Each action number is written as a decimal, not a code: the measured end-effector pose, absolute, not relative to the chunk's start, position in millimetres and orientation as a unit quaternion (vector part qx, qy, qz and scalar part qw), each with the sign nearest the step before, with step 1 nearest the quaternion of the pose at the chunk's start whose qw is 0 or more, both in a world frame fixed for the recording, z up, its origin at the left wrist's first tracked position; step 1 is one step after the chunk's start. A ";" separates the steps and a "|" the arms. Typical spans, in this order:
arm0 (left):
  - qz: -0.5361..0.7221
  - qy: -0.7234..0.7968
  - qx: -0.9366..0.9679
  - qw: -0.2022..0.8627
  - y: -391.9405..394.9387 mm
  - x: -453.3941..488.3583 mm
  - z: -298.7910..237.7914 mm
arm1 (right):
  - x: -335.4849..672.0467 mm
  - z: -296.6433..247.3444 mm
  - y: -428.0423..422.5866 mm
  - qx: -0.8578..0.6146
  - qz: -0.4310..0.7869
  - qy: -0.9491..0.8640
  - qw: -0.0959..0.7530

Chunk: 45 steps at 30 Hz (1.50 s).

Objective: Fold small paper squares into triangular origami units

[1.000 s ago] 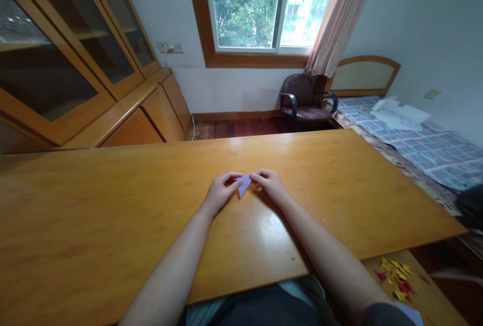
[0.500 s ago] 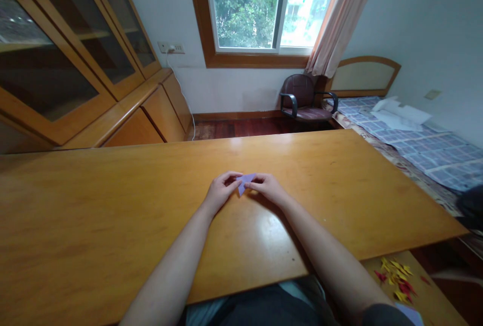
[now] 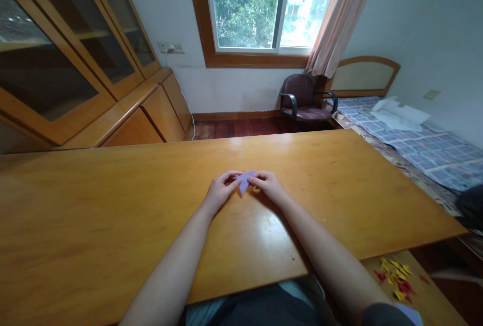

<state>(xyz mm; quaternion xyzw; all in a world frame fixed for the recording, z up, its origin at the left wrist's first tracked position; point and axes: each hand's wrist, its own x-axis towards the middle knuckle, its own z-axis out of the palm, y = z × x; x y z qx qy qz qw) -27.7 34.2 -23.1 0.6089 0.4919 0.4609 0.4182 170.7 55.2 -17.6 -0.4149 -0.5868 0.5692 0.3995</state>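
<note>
A small piece of folded purple paper (image 3: 244, 183) is held between my two hands, just above the middle of the table. One pointed corner hangs down toward me and another points up to the right. My left hand (image 3: 222, 188) pinches its left side between thumb and fingers. On the other side, my right hand (image 3: 268, 185) has its thumb and fingertips closed on the right part of the paper. The fingertips cover some of the folds, so their detail cannot be made out.
The wooden table (image 3: 113, 205) stretches wide to both sides. Lower right, a lower surface (image 3: 433, 298) bears several yellow and red folded paper pieces (image 3: 398, 278) and purple paper (image 3: 411, 313). Beyond stand a cabinet (image 3: 124, 114), an armchair (image 3: 305, 99) and a bed (image 3: 433, 150).
The purple paper has tilted slightly, its right corner a little higher. My right thumb and fingers have shifted slightly up on it. My left hand stays nearly still.
</note>
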 end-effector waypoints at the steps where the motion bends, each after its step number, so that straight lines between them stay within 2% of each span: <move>1: 0.460 0.494 0.612 0.413 33.9 -27.6 -22.4 | 170.5 -17.1 54.7 -0.416 0.569 -0.586 0.400; 10: 0.438 0.468 0.674 0.369 32.7 -28.6 -19.4 | 171.0 -15.5 54.2 -0.426 0.564 -0.568 0.422; 30: 0.405 0.472 0.689 0.371 31.1 -27.2 -13.8 | 174.0 -23.3 64.3 -0.453 0.549 -0.470 0.523; 36: 0.428 0.482 0.667 0.373 32.6 -29.0 -18.1 | 172.9 -21.5 62.7 -0.449 0.546 -0.498 0.502; 41: 0.436 0.489 0.657 0.372 33.6 -28.9 -20.0 | 168.8 -19.0 55.7 -0.418 0.542 -0.590 0.427; 45: 0.433 0.490 0.653 0.383 33.7 -27.1 -20.5 | 167.4 -19.2 55.1 -0.412 0.529 -0.610 0.422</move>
